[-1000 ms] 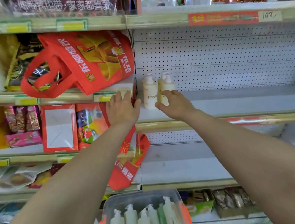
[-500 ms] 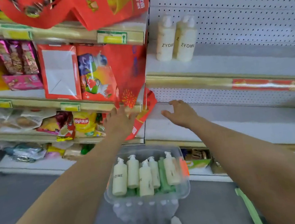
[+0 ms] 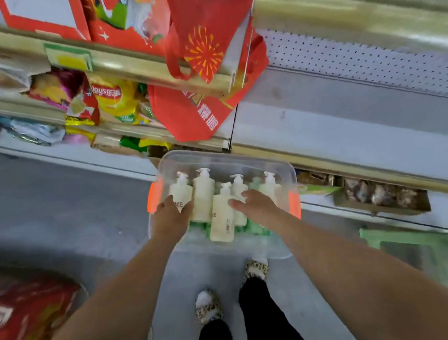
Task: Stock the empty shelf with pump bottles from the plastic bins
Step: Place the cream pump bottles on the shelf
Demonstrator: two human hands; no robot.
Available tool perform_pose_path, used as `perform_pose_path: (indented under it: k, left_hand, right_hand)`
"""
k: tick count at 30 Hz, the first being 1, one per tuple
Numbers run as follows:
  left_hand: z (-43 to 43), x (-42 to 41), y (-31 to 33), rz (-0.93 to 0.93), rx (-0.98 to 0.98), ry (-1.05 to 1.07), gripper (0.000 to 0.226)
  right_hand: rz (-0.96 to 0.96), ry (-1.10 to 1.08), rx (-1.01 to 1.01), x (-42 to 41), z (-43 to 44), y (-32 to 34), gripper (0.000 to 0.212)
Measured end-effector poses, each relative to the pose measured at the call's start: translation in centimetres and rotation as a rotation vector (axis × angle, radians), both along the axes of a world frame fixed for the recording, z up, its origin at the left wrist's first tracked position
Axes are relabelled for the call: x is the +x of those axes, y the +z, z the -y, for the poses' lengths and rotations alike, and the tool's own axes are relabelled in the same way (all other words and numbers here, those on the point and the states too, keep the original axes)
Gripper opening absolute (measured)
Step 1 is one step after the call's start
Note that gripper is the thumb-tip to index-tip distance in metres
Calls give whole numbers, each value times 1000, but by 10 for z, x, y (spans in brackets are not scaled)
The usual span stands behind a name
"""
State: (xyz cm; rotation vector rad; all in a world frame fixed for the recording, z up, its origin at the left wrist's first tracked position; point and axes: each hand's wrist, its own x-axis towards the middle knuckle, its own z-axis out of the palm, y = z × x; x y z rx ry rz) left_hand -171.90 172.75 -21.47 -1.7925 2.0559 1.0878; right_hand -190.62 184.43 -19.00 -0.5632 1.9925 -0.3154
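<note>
Bright, even light; motion blur (worst at edges).

The left grip (image 3: 171, 218) covers most of the label on the pump bottle (image 3: 182, 192) under it, the right grip (image 3: 258, 208) hides the lower parts of the bottles (image 3: 269, 188) beneath it, and blur leaves unclear whether either closes round one; green bottles (image 3: 255, 228) below them lie mostly buried.

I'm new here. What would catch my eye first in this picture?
The left hand and right hand reach down into a clear plastic bin of upright cream pump bottles, just ahead of the person's feet. Above the bin, a bright red bag hangs off the shelf edge.
</note>
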Motion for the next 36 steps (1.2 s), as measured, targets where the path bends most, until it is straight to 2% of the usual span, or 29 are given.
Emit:
perform_pose_path:
  k: [5,8,13,17,21,24,27,30,34,36]
  left_hand:
    - [-3,3,-38,22,41,127,73]
    - [-3,-3,-50,23,13,171,71]
    - [-2,-17,-60,144,-37,179,71]
    - [-1,-23,-61,241,-61,147,68]
    - [3,-29,-57,288,21,161,76]
    - [8,-28,-55,99,243,448,81]
    - [-2,-19,-46,-205,435,740,62]
    - [-21,-10,-27,-359,483,753,64]
    - [-40,-14,19,-573,551,668,61]
    - [-46,-21,48,-663,559,591,74]
  right_hand:
    - [152,-161,46,11,15,-50,88]
    - [146,-206,75,13,26,-70,96]
    - [107,-213,109,16,38,-92,115]
    - [101,-279,64,15,35,-104,100]
    - [245,-336,11,4,24,-102,80]
    - [452,-443,-21,-10,7,-91,67]
    - [609,-573,-55,-19,-12,-73,63]
    - [691,-708,-134,-19,-27,-50,54]
    - [757,-886,-279,-13,-41,-6,47]
    - [759,-936,-364,-13,-46,17,52]
